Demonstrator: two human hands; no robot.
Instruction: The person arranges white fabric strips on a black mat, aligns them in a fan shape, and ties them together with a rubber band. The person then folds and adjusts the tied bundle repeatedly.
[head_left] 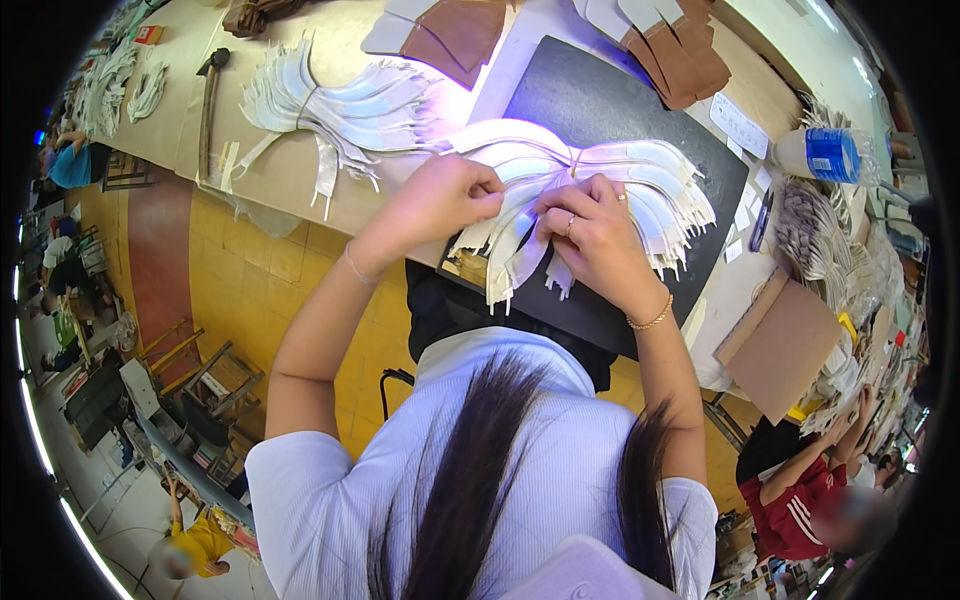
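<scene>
On the black board (580, 90), the tied bundle of white strips (650, 170) looks light and floppy, best gripped at its tie (575, 161), right hand (592, 232) bent-fingered just beside it, left hand (455, 198) loosely curled (can't tell if either pinches anything).

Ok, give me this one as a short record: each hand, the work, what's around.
Left hand: left hand curled, over the left part of the tied bundle; whether it holds anything cannot be told
Right hand: right hand at the tied bundle's middle, near the band; grip unclear
Work: pale strips, banded at the middle, fanned out at both ends
Under it: black board
Left side: second bundle; hammer farther left
Beyond: brown pieces
Right side: bottle, cardboard
</scene>
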